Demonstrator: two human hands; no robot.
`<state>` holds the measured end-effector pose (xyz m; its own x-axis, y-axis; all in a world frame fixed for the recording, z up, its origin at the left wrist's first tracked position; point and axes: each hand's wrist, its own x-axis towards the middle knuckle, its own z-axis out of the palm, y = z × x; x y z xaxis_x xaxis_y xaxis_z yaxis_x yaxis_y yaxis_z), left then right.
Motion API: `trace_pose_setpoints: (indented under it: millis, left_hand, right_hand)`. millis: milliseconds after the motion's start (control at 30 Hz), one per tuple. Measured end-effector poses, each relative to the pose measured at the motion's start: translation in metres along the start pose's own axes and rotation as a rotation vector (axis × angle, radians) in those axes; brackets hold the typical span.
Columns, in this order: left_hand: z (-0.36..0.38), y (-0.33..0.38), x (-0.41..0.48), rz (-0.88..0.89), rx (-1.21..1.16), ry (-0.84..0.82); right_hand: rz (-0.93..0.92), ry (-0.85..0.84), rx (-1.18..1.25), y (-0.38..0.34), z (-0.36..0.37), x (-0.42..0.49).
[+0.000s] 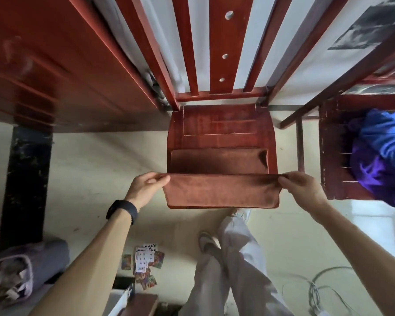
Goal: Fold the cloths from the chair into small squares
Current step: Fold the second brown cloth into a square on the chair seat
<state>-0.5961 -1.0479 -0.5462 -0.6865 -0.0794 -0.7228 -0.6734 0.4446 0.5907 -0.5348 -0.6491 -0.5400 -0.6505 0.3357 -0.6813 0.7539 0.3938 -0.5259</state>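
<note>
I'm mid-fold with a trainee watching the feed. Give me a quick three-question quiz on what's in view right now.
1. True or false: the left hand and the right hand each pinch one end of the brown cloth.
2. Where is the heap of blue and purple cloths? A) in the right hand B) on the chair at the right C) in the left hand
3. What small printed things lie scattered on the floor?
Key: 1 true; 2 B; 3 playing cards.
</note>
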Motion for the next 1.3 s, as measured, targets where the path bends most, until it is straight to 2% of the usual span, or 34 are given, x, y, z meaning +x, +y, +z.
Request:
trace_pose_setpoints:
  millis: [133, 233, 467, 933, 1067, 1133, 1167, 1233, 1300]
  left_hand:
    - [0.016, 0.006, 0.041, -0.031, -0.205, 0.058]
    - [0.029, 0.0, 0.072, -0.036, -0.21, 0.135]
    - [0.045, -0.016, 0.116, -0.015, -0.025, 0.294]
    - [0.059, -0.01, 0.137, -0.004, 0.37, 0.42]
    - [0.076, -0.015, 0.121, 0.146, 0.627, 0.529]
    - [0.092, -0.023, 0.106, 0.286, 0.727, 0.622]
    - [0.101, -0.028, 0.101, 0.369, 0.76, 0.617]
    - [0.121, -0.039, 0.094, 0.471, 0.846, 0.478]
    - [0.134, -0.051, 0.095, 0.437, 0.92, 0.333]
  right_hand:
    - [0.023, 0.037, 0.073, -0.004, 0.017, 0.049]
    - [0.031, 0.06, 0.081, -0.01, 0.033, 0.076]
    - [0.014, 0.164, -0.027, -0.013, 0.051, 0.106]
    - [0.014, 0.238, -0.132, -0.015, 0.065, 0.127]
    - [-0.097, 0.377, -0.233, -0.007, 0.079, 0.118]
    - [-0.255, 0.481, -0.345, -0.001, 0.09, 0.102]
    - [-0.347, 0.485, -0.406, 0.0, 0.097, 0.092]
    - [-0.507, 0.38, -0.552, 0.006, 0.111, 0.081]
    - [-0.566, 0.243, -0.722, 0.016, 0.121, 0.086]
